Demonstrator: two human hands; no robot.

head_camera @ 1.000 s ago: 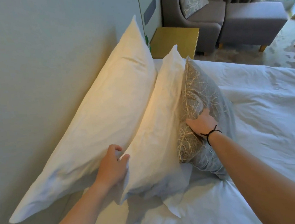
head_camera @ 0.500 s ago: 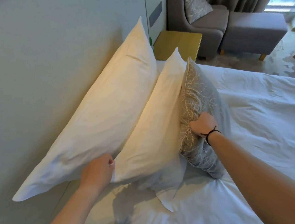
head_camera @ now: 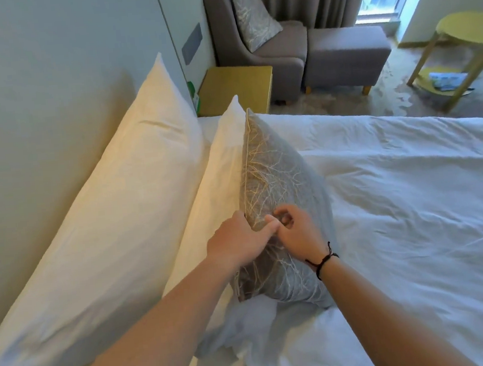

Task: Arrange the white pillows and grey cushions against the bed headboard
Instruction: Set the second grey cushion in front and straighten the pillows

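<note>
step: seating grey cushion [head_camera: 278, 179] against front white pillow [head_camera: 220, 184] | left hand [head_camera: 236, 241], right hand [head_camera: 297, 230] fingers pinching its top edge | next: likely stand it upright, release

Head view, my notes on the wearer only. Both forearms are bare up to the frame edge, no sleeves in view. Left hand [head_camera: 236, 241]: no ring, watch or band that I can see. Right hand [head_camera: 300, 230]: a thin black cord bracelet [head_camera: 323, 261] circles the wrist, with a small knot and short loose end sticking up from it.
</note>
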